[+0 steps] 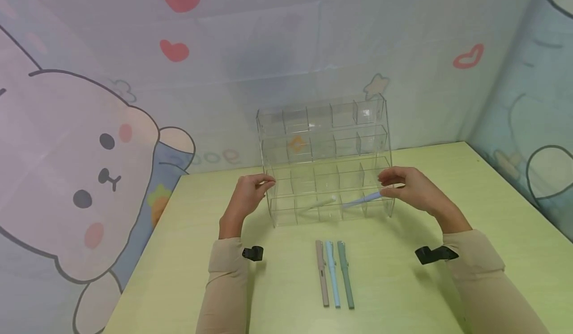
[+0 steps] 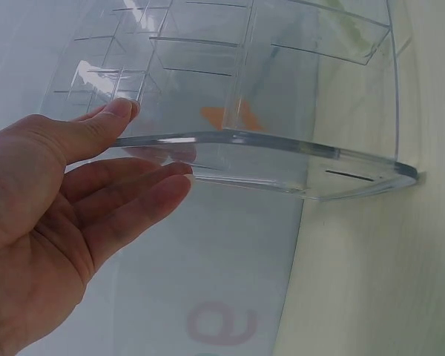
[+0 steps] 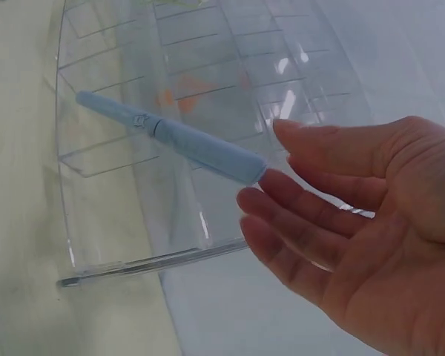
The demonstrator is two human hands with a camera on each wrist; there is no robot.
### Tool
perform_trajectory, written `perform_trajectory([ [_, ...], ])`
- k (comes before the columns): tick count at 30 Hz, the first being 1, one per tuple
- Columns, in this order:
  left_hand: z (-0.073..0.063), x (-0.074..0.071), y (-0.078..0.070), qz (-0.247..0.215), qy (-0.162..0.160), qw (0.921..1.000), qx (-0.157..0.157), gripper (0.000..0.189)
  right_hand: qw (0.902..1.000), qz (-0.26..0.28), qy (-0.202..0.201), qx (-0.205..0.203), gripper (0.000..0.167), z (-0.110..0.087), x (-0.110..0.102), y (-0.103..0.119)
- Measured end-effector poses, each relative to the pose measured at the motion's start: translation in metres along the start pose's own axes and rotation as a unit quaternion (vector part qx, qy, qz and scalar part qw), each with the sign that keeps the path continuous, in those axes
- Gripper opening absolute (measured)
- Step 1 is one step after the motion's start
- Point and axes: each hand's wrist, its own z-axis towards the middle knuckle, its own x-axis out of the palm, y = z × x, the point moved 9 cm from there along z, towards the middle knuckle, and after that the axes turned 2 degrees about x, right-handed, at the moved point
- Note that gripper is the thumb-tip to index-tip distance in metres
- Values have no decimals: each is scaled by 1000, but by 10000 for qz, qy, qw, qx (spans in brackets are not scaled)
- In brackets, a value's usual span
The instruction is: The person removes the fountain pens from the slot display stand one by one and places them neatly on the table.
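A clear plastic tiered rack [image 1: 327, 182], divided into small compartments, stands on the table. My left hand [image 1: 250, 192] holds the rack's left side panel; in the left wrist view the thumb lies over the edge and the fingers [image 2: 137, 215] on the other side. My right hand [image 1: 414, 187] is at the right side, fingers loosely bent and thumb apart. Its fingertips are by the end of a periwinkle-blue pen [image 3: 208, 152], which leans aslant in the lowest tier; whether they touch it I cannot tell. A pale green pen [image 1: 320, 204] also lies aslant there.
In front of the rack a taupe pen [image 1: 322, 274], a light blue pen [image 1: 333, 274] and a dark green pen [image 1: 346, 274] lie side by side on the yellow-green table [image 1: 188, 274]. A printed cloth backdrop [image 1: 250, 36] hangs right behind the rack.
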Motion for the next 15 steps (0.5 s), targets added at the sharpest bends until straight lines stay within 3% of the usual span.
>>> perform_trajectory([
  [6,-1,-2,0,46,-28,10000,-1,18,9992,41,299,-249,41,3,10,-2],
  [15,0,-1,0,21,-28,10000,32,18,9979,-101,564,-301,45,5,23,-7],
])
